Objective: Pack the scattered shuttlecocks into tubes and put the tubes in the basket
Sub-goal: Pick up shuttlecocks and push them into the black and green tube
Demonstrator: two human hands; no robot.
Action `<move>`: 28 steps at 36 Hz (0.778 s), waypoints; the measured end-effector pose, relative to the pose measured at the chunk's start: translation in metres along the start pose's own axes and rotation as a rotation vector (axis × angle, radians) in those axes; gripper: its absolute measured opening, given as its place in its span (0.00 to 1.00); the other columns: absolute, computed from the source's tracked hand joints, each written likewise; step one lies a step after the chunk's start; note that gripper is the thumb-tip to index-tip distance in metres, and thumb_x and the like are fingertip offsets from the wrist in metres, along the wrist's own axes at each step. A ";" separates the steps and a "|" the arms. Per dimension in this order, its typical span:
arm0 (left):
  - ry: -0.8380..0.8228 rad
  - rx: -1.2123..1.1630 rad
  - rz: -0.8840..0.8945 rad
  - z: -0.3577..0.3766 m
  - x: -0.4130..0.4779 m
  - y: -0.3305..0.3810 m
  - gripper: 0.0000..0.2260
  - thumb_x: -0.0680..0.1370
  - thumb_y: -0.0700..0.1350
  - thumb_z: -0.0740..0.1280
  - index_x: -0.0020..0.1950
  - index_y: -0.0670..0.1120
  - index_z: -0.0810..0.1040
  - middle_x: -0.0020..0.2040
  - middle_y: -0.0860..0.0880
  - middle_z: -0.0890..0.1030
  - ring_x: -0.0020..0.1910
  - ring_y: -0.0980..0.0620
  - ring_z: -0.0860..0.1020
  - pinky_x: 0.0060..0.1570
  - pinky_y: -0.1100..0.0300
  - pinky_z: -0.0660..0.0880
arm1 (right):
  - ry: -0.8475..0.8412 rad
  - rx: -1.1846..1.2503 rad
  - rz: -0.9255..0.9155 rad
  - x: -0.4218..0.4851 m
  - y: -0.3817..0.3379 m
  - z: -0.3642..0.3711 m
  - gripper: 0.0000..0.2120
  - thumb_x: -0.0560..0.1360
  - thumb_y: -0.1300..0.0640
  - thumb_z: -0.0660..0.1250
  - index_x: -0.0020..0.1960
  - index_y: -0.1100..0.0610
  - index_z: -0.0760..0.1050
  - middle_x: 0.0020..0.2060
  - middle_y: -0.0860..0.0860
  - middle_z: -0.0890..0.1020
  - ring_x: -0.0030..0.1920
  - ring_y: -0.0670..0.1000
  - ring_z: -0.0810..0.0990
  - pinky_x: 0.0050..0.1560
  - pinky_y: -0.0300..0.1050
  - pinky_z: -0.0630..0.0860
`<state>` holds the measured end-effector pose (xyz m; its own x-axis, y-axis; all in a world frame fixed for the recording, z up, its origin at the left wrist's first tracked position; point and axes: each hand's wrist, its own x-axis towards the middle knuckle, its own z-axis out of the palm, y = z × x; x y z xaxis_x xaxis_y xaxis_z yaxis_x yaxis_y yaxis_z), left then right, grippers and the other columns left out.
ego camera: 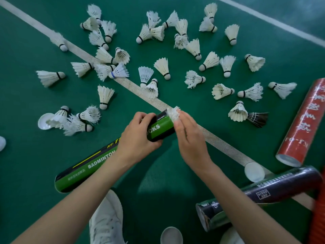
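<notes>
My left hand (139, 136) grips a green and black shuttlecock tube (82, 168) near its open far end. The tube slants from lower left up to the centre. A white feathered shuttlecock (173, 113) sticks out of that open end, and the fingers of my right hand (189, 136) pinch its feathers at the rim. Several white shuttlecocks (161, 67) lie scattered over the green court floor beyond my hands. One dark shuttlecock (258, 118) lies at the right.
A red tube (299, 127) lies at the right edge, a black tube (263, 194) at lower right. White tube caps (254, 172) (171, 235) (44, 121) lie on the floor. A white court line (219, 143) crosses diagonally. My white shoe (107, 219) is at the bottom. An orange ribbed object (319, 217) shows at the lower right edge.
</notes>
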<state>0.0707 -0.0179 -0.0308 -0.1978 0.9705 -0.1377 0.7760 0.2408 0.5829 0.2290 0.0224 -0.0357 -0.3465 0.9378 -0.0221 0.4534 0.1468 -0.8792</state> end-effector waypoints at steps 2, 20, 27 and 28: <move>0.014 -0.004 -0.001 0.000 -0.001 0.001 0.31 0.67 0.51 0.76 0.67 0.51 0.71 0.58 0.53 0.70 0.54 0.50 0.75 0.51 0.52 0.75 | -0.037 -0.039 0.013 -0.005 -0.002 0.004 0.22 0.81 0.48 0.53 0.71 0.57 0.66 0.65 0.48 0.72 0.66 0.44 0.69 0.65 0.36 0.64; -0.026 0.131 -0.257 0.004 0.065 -0.057 0.31 0.69 0.56 0.74 0.68 0.48 0.68 0.61 0.46 0.69 0.58 0.43 0.73 0.53 0.48 0.73 | -0.303 -0.066 0.220 0.115 0.021 0.030 0.22 0.81 0.49 0.56 0.74 0.49 0.62 0.74 0.52 0.58 0.74 0.51 0.56 0.70 0.44 0.55; -0.013 0.157 -0.336 0.002 0.090 -0.077 0.34 0.70 0.57 0.74 0.70 0.46 0.66 0.62 0.45 0.68 0.59 0.43 0.72 0.53 0.47 0.73 | -0.452 -0.448 0.141 0.164 0.015 0.053 0.19 0.81 0.54 0.57 0.71 0.48 0.67 0.77 0.54 0.48 0.76 0.55 0.41 0.74 0.57 0.49; -0.013 0.161 -0.343 0.001 0.092 -0.080 0.34 0.70 0.57 0.74 0.70 0.46 0.66 0.62 0.45 0.68 0.59 0.43 0.72 0.53 0.47 0.73 | -0.456 -0.484 0.122 0.167 0.015 0.057 0.20 0.81 0.56 0.57 0.72 0.48 0.66 0.77 0.55 0.47 0.76 0.55 0.40 0.74 0.57 0.49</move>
<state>-0.0086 0.0523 -0.0912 -0.4559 0.8329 -0.3139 0.7501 0.5493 0.3683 0.1315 0.1634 -0.0797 -0.5334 0.7454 -0.3998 0.7912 0.2725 -0.5475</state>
